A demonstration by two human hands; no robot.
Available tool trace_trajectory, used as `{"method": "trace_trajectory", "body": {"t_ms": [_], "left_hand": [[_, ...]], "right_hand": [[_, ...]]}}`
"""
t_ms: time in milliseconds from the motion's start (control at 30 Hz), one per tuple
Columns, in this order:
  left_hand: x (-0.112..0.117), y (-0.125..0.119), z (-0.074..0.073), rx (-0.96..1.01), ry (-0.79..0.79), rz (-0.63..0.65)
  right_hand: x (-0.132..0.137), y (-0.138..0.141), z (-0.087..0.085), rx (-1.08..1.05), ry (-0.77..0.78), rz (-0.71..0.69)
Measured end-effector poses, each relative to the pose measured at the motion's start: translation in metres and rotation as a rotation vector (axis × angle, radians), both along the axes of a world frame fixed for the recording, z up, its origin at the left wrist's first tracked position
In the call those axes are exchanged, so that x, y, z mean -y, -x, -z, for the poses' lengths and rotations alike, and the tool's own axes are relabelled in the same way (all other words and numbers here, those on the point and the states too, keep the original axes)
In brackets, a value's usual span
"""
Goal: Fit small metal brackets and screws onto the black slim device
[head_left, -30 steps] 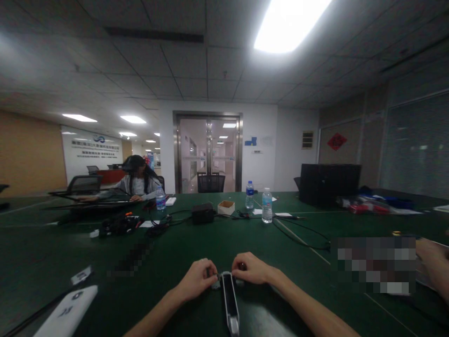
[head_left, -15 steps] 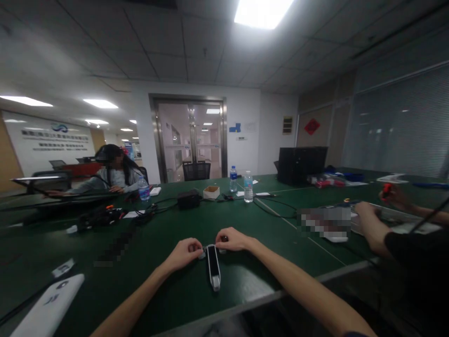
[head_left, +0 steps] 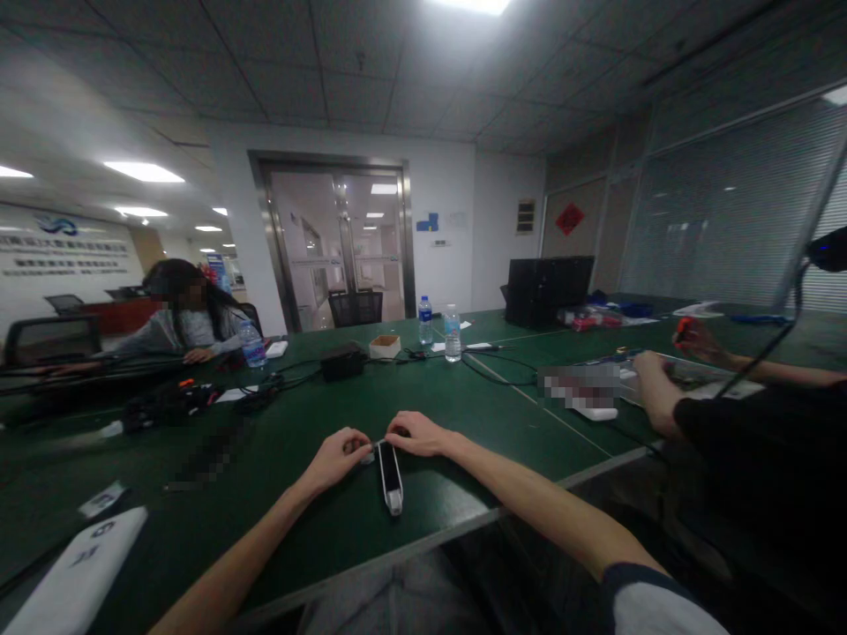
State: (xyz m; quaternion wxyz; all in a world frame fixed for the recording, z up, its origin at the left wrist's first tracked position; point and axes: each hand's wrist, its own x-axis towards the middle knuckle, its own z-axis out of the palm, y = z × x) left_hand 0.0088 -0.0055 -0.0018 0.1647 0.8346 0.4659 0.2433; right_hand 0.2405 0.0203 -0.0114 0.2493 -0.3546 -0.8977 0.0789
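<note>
A slim white device with a long black face (head_left: 391,472), pen-like in shape, lies on the green table (head_left: 297,538) with its narrower end toward me. At the left of its far end is my left hand (head_left: 339,459), thumb and fingers pinched together. A small pale, shiny bit (head_left: 369,458) shows at those fingertips; its kind is unclear. My right hand (head_left: 418,434) curls over the far end from the right, fingers closed at the device's top edge. What the right fingers pinch is hidden.
Two water bottles (head_left: 452,333), a small open box (head_left: 385,347) and a black adapter (head_left: 342,361) with cables stand farther back. A white slab (head_left: 83,564) lies front left. At right, a co-worker's hands (head_left: 652,375) are over a tray; another person sits far left.
The camera view has swung right and tilted down a little. My right hand now sits closer over the device's far end; the pale bit beneath it no longer shows.
</note>
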Motion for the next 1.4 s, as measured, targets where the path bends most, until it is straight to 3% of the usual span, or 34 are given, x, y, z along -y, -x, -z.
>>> {"method": "trace_trajectory", "body": {"t_ms": [300,533,700,967,1100,1400], "left_hand": [[0.001,0.000,-0.001,0.063,0.055,-0.048],[0.000,-0.001,0.001,0.077,0.128,-0.044],[0.004,-0.004,-0.001,0.023,0.113,0.003],[0.007,-0.005,0.000,0.001,0.078,-0.056],[0.007,-0.007,0.002,-0.033,0.006,-0.016],[0.014,-0.010,-0.005,-0.033,0.041,-0.041]], "right_hand": [[0.019,0.007,-0.015,-0.053,-0.121,0.023],[0.042,0.019,-0.032,0.078,0.113,0.052],[0.045,0.022,-0.037,0.075,0.182,0.107],[0.046,0.023,-0.034,0.046,0.184,0.104],[0.047,0.024,-0.030,0.034,0.139,0.109],[0.047,0.023,-0.023,0.039,0.093,0.098]]}}
